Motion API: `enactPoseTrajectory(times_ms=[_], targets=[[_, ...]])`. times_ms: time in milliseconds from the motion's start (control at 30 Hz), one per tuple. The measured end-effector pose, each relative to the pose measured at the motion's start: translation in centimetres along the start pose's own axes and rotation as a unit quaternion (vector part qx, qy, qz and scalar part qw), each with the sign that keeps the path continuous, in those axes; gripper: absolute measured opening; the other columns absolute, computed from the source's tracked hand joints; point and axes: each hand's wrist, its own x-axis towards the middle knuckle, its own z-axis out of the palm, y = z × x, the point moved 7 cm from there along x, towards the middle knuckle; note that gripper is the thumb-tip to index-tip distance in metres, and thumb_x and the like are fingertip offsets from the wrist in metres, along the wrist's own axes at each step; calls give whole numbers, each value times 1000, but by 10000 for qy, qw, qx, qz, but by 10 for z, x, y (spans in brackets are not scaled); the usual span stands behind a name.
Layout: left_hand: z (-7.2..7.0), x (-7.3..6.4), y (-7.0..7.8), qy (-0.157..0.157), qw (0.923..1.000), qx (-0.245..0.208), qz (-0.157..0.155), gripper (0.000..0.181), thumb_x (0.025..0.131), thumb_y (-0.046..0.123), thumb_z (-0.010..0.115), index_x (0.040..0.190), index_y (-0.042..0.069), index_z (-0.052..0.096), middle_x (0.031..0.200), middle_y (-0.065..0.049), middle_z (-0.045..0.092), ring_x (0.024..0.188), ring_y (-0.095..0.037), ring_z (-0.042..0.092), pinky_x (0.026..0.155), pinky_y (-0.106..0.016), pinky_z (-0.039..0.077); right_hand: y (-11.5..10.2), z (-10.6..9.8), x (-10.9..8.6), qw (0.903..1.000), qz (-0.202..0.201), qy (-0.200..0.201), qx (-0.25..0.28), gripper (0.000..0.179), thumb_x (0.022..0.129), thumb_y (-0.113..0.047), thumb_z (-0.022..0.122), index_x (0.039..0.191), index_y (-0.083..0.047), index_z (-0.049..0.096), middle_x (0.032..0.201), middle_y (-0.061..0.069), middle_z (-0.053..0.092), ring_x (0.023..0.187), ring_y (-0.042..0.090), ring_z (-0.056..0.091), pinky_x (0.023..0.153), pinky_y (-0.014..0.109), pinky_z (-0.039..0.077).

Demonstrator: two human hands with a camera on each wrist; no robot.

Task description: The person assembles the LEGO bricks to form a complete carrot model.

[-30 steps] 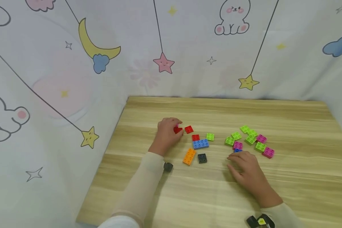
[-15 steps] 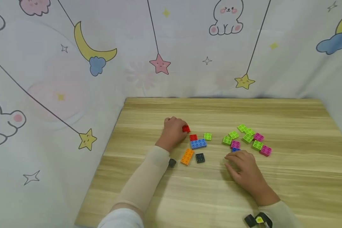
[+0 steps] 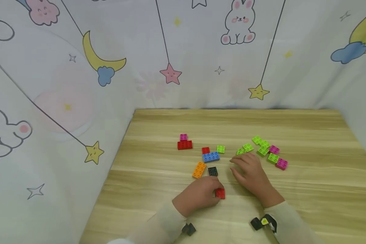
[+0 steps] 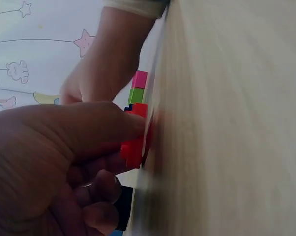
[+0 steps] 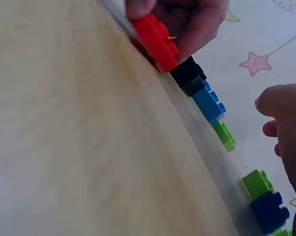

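My left hand pinches a small red building brick between thumb and fingers, low over the near part of the table. In the left wrist view the red brick appears close to the wood; whether it touches cannot be told. My right hand hovers with loosely bent fingers beside the right-hand group of bricks and holds nothing. It covers part of that group in the head view. A dark blue brick shows there in the right wrist view. Just beyond the left hand lies a black brick.
An orange brick, a blue brick, another red brick and a lime brick lie mid-table. Farther left are a long red brick and a magenta brick. Several lime and magenta bricks lie right.
My left hand has taken the small red brick from the back left and brought it nearer and to the right. My right hand has shifted slightly left and forward.
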Motion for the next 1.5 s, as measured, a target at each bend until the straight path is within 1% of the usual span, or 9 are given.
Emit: enactPoseTrajectory(times_ms=[167,367,567,700,900,1100,1233,1367,1500], targets=[[7,0,-2,-41,9999,-121,45,24,88,20,83,111,21,77,101,16,65,85,3,56,81,-16,50,1,26,19,9991,-52,-357,-216,37,88,-22,80,123,-9,74,123,6,71,117,29,61,104,53,43],[12,2,-5,117,9997,-8,225,35,89,29,83,121,21,75,107,14,63,87,3,55,83,-15,49,-6,53,33,9921,-101,-1131,-542,49,95,-35,74,141,-19,66,143,-2,64,135,33,51,105,61,36],[7,0,-6,421,9987,47,275,38,89,38,82,122,20,75,107,12,63,88,1,55,85,-17,49,-9,63,39,9869,-127,-1438,-724,36,96,-35,74,131,-25,73,140,-7,65,138,33,48,106,64,34],[1,-6,-10,864,9952,-382,252,34,93,41,76,118,18,76,106,11,65,90,-1,55,84,-17,49,-10,62,41,9894,-87,-1313,-615,26,95,-29,76,120,-23,78,129,-4,71,131,32,52,105,62,34],[-14,-14,-25,1826,9715,-1504,171,19,97,24,70,111,13,75,96,11,65,81,-2,56,73,-15,49,-6,61,40,9886,177,-1396,-543,21,92,-25,80,113,-23,78,122,-2,73,126,28,56,105,60,34],[-28,-19,-34,2761,9483,-1514,406,12,98,17,72,107,11,75,89,8,63,72,-3,50,64,-16,45,-2,56,38,9913,200,-1206,-493,24,88,-20,84,111,-22,77,117,-2,74,120,26,60,105,60,32],[-36,-24,-39,3160,9362,-1492,373,25,94,15,77,117,9,72,103,0,64,87,-12,58,76,-19,51,-5,38,33,9969,295,-676,-266,28,84,-16,86,110,-14,76,115,4,74,113,28,65,105,62,34],[-39,-27,-40,3092,9408,-1364,267,45,89,17,84,131,9,68,128,1,64,116,-14,60,100,-26,51,-14,16,18,9969,597,-478,182,40,82,-15,89,118,-7,74,117,9,75,110,31,68,102,56,43],[-33,-28,-33,2660,9558,-1191,391,48,88,19,85,133,13,69,130,5,68,119,-11,61,102,-26,50,-32,5,-4,9955,539,-589,516,44,80,-17,90,120,-9,74,115,3,76,106,24,69,93,43,49]])
